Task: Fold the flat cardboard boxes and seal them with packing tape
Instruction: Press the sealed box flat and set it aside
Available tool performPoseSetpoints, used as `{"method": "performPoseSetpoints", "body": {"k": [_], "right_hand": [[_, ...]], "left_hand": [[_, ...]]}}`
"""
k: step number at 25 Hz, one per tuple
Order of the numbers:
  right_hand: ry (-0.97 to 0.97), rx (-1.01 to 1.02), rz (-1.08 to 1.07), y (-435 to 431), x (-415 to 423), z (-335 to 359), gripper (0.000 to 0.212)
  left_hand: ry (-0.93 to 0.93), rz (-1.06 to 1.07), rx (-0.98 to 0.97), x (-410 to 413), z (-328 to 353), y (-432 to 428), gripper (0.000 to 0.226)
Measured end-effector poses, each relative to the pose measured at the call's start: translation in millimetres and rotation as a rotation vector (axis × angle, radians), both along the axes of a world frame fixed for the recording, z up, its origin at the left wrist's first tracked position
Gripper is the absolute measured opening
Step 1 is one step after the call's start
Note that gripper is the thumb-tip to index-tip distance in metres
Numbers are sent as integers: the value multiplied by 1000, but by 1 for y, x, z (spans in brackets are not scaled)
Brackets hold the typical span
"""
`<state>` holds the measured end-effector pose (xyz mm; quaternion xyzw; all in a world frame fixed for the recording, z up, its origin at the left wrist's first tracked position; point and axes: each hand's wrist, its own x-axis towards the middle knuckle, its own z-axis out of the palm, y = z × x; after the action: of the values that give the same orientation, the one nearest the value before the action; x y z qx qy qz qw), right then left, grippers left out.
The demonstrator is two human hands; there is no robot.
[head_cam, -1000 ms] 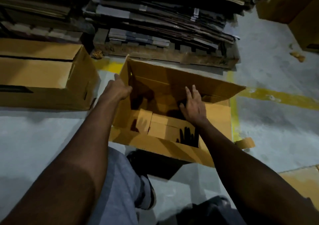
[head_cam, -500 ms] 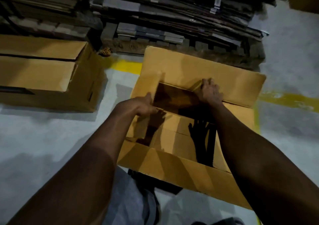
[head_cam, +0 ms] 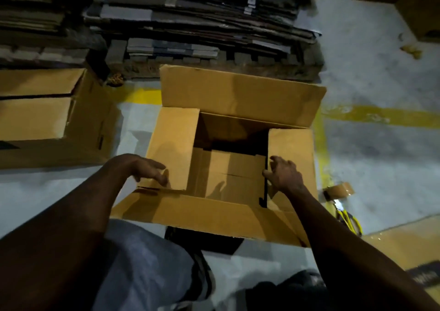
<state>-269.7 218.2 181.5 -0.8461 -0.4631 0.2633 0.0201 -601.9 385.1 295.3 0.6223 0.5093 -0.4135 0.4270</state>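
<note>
An erected brown cardboard box (head_cam: 238,91) stands on the grey floor in front of me, its top open. The far and near long flaps lie spread outward; both short side flaps are folded in level over the opening. My left hand (head_cam: 145,169) rests with loosely bent fingers on the near end of the left side flap. My right hand (head_cam: 283,176) touches the inner edge of the right side flap with curled fingers. A roll of brown packing tape (head_cam: 340,190) lies on the floor just right of the box.
A second folded box (head_cam: 47,117) stands at the left. Behind, a pallet stacked with flat cardboard (head_cam: 202,24) blocks the way. More boxes (head_cam: 419,5) at top right, a flat sheet (head_cam: 404,246) at lower right, a yellow-handled tool (head_cam: 350,222) near the tape. My knees are below.
Both hands came back from deep inside the box to the near ends of the side flaps, which now lie folded inward. The view tilted to look straighter down.
</note>
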Motion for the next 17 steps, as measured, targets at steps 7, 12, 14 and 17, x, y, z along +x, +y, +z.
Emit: {"method": "performPoseSetpoints", "body": {"k": [7, 12, 14, 17], "right_hand": [[224, 16, 71, -45, -35, 61, 89], [341, 74, 141, -62, -79, 105, 74], [331, 23, 248, -63, -93, 117, 68], [-4, 73, 464, -64, -102, 122, 44]], "left_hand": [[27, -465, 20, -15, 14, -56, 125], [3, -749, 369, -27, 30, -79, 78], [-81, -776, 506, -26, 42, -77, 43], [-107, -673, 765, -22, 42, -66, 29]]}}
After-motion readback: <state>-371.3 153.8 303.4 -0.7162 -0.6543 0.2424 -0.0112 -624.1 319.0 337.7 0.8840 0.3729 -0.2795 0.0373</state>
